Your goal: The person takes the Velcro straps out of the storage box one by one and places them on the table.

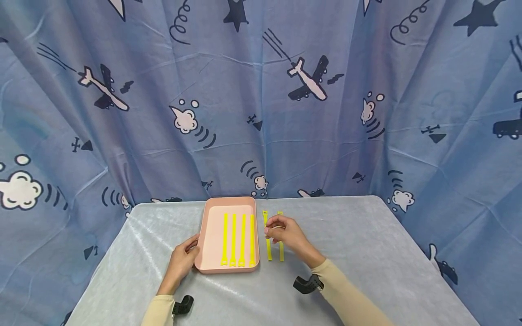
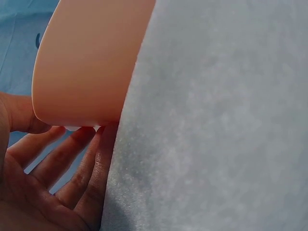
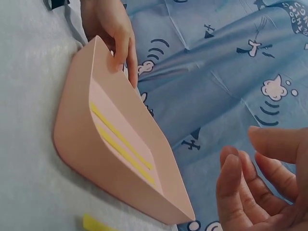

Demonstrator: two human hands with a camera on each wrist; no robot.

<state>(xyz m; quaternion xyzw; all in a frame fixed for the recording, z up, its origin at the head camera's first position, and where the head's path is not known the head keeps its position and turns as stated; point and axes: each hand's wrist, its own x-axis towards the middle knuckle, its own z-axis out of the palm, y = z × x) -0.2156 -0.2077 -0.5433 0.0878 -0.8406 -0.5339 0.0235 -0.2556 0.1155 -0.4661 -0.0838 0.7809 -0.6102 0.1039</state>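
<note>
A pink tray sits on the left part of the table, near the back edge. It has round corners, a flat floor and smooth walls that stand up all around. Four bright yellow straps lie in it side by side, like stripes. They are thin, flat and nearly straight, and each has a wider end on the side near the person. The one farthest right lies close against the tray's right wall.

Two other yellow straps lie on the table, just to the right of the tray. They are long and skinny too, but their wide ends point to the back. The right hand covers part of both.

The left hand holds the tray by its left wall. Its thumb is on the inside and its fingers are on the outside.

The right hand is over the two table straps. Its fingers bend softly, there is a gap between them and the thumb, and it holds nothing.

Both arms have cream sleeves. A pale cloth covers the table, and behind it hangs a blue curtain with planes, stars and little clouds.
</note>
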